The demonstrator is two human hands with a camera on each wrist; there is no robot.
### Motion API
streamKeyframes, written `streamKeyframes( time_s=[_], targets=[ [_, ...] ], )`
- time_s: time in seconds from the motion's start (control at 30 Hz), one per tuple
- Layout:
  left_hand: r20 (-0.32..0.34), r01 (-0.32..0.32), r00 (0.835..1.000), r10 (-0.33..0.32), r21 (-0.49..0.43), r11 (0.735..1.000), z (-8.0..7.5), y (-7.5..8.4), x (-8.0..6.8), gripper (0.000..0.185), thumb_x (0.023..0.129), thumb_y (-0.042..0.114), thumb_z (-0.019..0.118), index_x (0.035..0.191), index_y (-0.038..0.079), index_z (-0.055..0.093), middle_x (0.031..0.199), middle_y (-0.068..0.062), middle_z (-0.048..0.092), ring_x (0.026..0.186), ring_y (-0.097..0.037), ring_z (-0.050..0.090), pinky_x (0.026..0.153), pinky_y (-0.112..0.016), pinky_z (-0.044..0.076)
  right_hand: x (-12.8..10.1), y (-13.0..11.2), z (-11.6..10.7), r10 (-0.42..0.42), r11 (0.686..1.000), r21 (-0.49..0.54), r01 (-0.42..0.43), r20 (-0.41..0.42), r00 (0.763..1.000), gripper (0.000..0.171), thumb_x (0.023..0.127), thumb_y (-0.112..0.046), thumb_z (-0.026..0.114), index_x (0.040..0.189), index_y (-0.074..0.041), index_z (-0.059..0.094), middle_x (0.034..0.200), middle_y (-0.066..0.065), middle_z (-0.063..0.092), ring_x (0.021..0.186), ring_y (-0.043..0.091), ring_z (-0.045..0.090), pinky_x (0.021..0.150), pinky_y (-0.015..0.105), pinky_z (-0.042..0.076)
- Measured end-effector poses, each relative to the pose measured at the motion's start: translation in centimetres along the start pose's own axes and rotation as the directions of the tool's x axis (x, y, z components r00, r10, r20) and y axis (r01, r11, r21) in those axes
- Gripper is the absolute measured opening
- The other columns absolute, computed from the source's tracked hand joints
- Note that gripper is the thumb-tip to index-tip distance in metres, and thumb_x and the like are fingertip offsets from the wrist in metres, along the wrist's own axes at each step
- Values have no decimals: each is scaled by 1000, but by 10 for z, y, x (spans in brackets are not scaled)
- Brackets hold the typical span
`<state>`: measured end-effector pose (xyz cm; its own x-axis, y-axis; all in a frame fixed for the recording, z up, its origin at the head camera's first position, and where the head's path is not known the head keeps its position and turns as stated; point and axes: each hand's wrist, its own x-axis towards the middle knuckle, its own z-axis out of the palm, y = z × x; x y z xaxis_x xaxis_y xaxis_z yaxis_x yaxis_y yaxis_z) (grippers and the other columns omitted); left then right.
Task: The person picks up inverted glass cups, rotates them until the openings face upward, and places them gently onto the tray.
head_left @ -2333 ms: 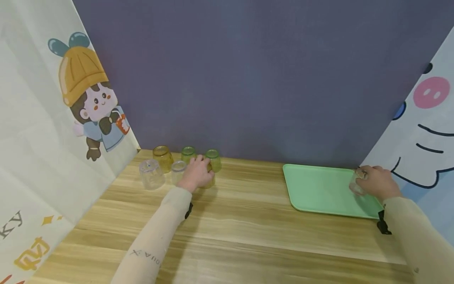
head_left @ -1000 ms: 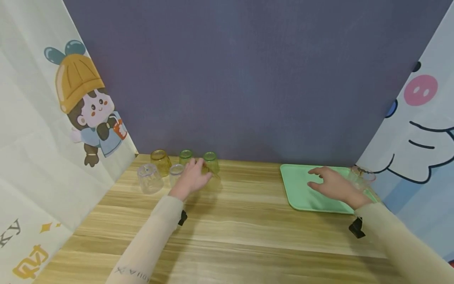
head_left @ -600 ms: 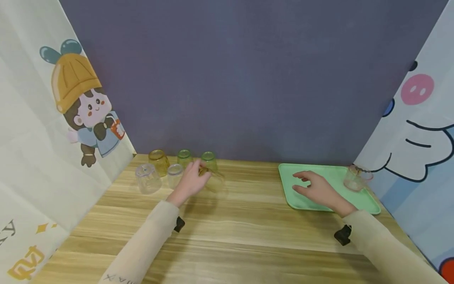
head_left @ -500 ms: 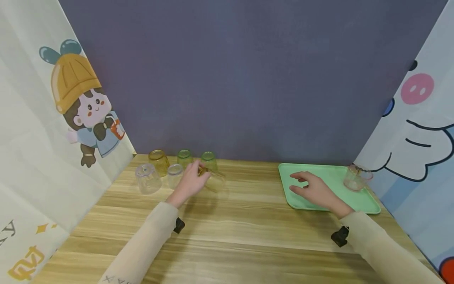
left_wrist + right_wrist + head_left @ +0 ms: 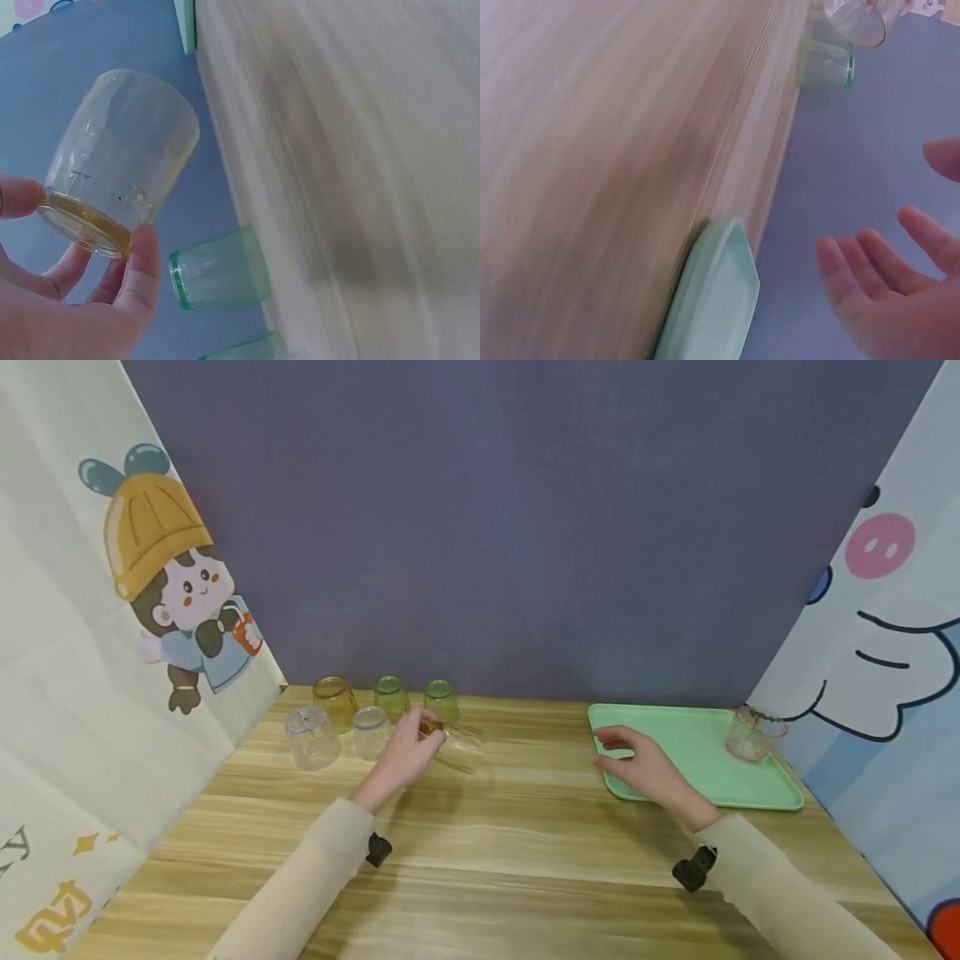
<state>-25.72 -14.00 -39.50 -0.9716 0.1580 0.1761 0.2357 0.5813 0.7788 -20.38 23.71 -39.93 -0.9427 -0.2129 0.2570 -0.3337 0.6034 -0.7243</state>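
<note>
In the head view my left hand pinches a pale amber drinking glass by its base. The glass is tipped sideways, mouth toward the right, raised off the table. The left wrist view has thumb and fingers around the thick base of this glass. My right hand hovers over the left edge of the green tray, fingers spread apart from the thumb, holding nothing. A clear pinkish glass stands mouth up at the tray's right end.
Left of the held glass, several glasses stand upside down on the wooden table: an amber one, two green ones and two clear ones. A dark blue-grey panel rises behind; printed sheets flank the table.
My right hand let go of the pinkish glass on the tray and moved left. My left hand lifted the amber glass from among the others and tipped its mouth to the right.
</note>
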Motion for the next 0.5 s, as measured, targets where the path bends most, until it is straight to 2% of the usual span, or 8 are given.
streamKeyframes(
  time_s=[0.1,0.3,0.5],
  targets=[
    [-11,-7,1000,7,-20,1000,1,0,-2,40,95,28,58,127,4,56,110,-12,56,98,-27,56,81,-42,50,1,-1,5,-8,1000,26,7,4,1000,49,98,-14,69,140,6,53,136,27,57,121,44,57,95,52,52],
    [-12,-5,1000,4,-55,998,4,0,-5,36,96,27,60,125,6,56,110,-12,57,97,-27,57,81,-42,51,0,-7,13,27,997,79,-27,-2,1000,50,99,-20,68,143,-1,53,140,25,55,125,41,56,95,52,52],
    [-23,6,1000,-8,-97,995,5,3,-10,35,97,27,59,125,6,56,112,-13,58,99,-28,59,81,-43,51,1,-6,21,44,991,128,-41,-21,999,49,99,-19,68,142,-1,54,139,25,56,125,39,56,93,38,52]
  ],
)
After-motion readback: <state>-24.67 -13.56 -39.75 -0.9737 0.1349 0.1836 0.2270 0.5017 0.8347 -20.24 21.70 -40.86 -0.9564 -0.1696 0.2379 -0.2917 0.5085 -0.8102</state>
